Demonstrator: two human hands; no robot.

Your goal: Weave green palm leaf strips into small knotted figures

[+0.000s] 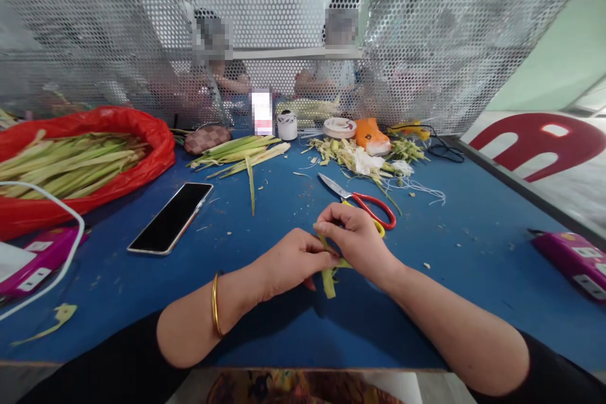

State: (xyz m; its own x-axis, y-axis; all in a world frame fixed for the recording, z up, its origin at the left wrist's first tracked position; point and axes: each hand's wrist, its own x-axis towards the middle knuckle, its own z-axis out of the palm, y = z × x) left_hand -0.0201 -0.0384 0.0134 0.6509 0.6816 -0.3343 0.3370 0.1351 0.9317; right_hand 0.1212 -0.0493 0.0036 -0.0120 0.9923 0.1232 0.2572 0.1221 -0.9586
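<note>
Yellow-green husk (328,284), held above the blue table (274,221) between the left hand (299,260) and right hand (356,241), both pinching it with nearly closed fingers (scissors (338,188) lay just beyond), could probably have torn along its grain had either hand pulled too hard.

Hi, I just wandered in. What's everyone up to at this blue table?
A person is working a yellow-green leafy strip between the fingers of the left hand and right hand, held close together above the blue table. Red-and-yellow-handled scissors lie just beyond the right hand. More long leaves fill a red bag at the left, and a phone lies nearby.
</note>
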